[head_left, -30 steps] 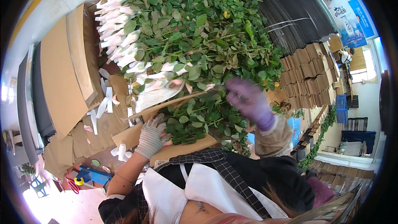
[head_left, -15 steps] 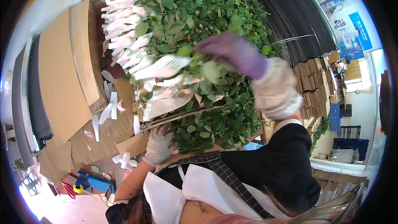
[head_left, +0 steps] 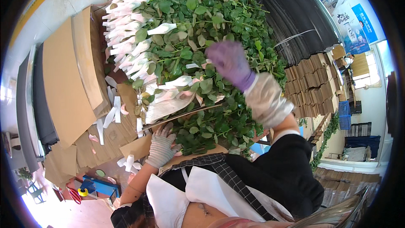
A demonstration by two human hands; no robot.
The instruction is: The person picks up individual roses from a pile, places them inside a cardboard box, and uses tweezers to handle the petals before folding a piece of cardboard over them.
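Observation:
My right hand [head_left: 231, 64], in a purple glove with a pale sleeve cover, is over a thick heap of leafy green rose stems [head_left: 192, 6]. Its fingers are smeared by motion, and whether anything is in them is hidden. Rose heads in white netting sleeves [head_left: 128, 29] line the left side of the heap. One netted rose [head_left: 162, 28] lies farther in, on the leaves. My left hand [head_left: 161, 147], in a striped whitish glove, rests with fingers outstretched against the near edge of a lower leafy bundle [head_left: 202, 131], beside a cardboard edge [head_left: 181, 117].
Brown cardboard sheets [head_left: 63, 76] stand at left, with loose netting sleeves [head_left: 112, 116] near them. Red-handled scissors [head_left: 74, 195] and a yellow tape roll [head_left: 83, 192] lie at lower left. Black sheets [head_left: 295, 21] and folded cardboard [head_left: 310, 82] are stacked at right.
My right hand has drawn away from the netted rose it held near the row, and its fingers have come down over the leaves. A netted rose now lies higher up on the leaves. My left hand stays put.

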